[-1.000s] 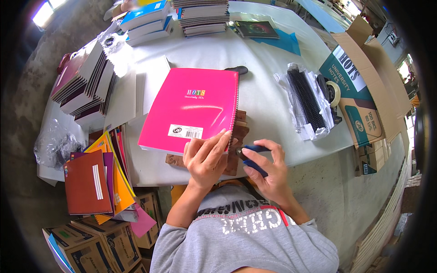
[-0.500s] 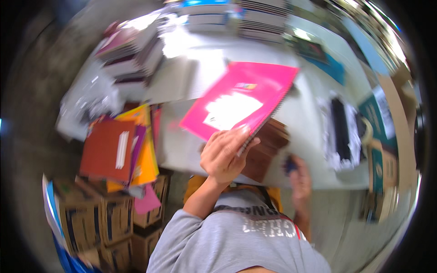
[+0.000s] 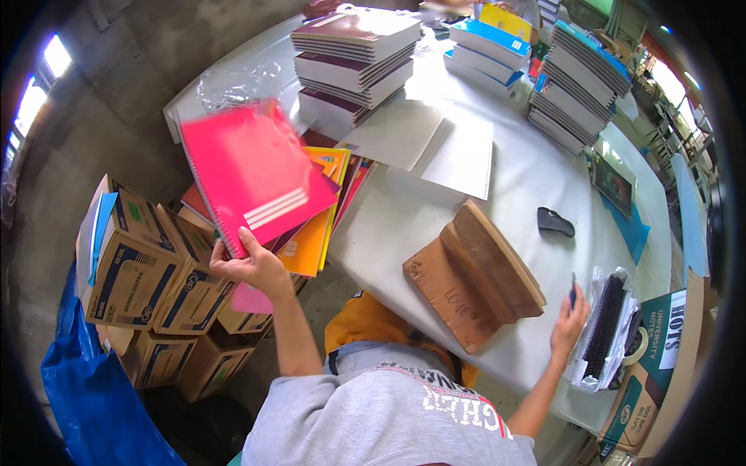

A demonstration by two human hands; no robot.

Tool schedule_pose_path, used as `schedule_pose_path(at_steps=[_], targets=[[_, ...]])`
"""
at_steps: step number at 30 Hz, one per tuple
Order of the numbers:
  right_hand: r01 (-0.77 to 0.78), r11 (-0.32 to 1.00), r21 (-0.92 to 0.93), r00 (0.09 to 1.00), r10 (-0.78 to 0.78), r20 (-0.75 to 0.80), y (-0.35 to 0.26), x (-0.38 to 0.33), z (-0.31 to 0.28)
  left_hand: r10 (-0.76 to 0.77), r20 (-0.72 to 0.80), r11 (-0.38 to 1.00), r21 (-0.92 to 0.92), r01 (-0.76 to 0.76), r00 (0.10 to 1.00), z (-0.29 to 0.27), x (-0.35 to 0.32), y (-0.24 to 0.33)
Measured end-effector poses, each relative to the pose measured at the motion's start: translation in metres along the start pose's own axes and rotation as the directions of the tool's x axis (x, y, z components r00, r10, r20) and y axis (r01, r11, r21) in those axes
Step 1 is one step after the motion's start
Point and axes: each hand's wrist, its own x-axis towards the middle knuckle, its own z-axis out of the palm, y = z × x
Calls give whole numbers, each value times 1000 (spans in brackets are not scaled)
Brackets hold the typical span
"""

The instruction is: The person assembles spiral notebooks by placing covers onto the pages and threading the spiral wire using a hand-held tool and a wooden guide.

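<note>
My left hand [image 3: 252,266] pinches the lower corner of a pink spiral notebook [image 3: 252,175], thumb on top of the cover. The notebook is tilted over a pile of coloured notebooks [image 3: 317,233] at the table's left edge. Close to a bundle of black binding coils [image 3: 604,334] in clear plastic, my right hand [image 3: 571,322] is closed around a small tool with a dark blue handle [image 3: 573,295] and a thin tip; its exact kind is hard to make out. Between my hands stands a brown wooden stepped block [image 3: 474,283], with nothing on it.
Stacks of spiral notebooks [image 3: 353,74] stand along the back of the white table [image 3: 373,225]. Loose white ruled sheets [image 3: 458,155] and a black curved object [image 3: 556,223] lie nearer. Cardboard boxes [image 3: 132,272] are piled at left; an open carton [image 3: 660,365] sits at right.
My left hand has carried the pink notebook from over the wooden block leftward to the coloured pile. My right hand has moved right, beside the coils, with the small tool. The view has shifted.
</note>
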Motion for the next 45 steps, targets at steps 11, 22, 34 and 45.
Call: schedule_pose_path(at_steps=[11,22,34,45], targets=[[0,817,576,944,-190,269,-112,119,5,409,636,393,524,-756,654,14,-26,41],[-610,634,475,589,-39,807,-294,204,189,-102,853,991,134,-27,512,121,-125,0],[-474,574,668,700,-214,681,-285,208,208,-180,785,977,212,16,593,154,-126,-35],[-363,739,568,751,-129,648,-149,243,168,-322,858,772,483,-413,400,169,-106,-103]])
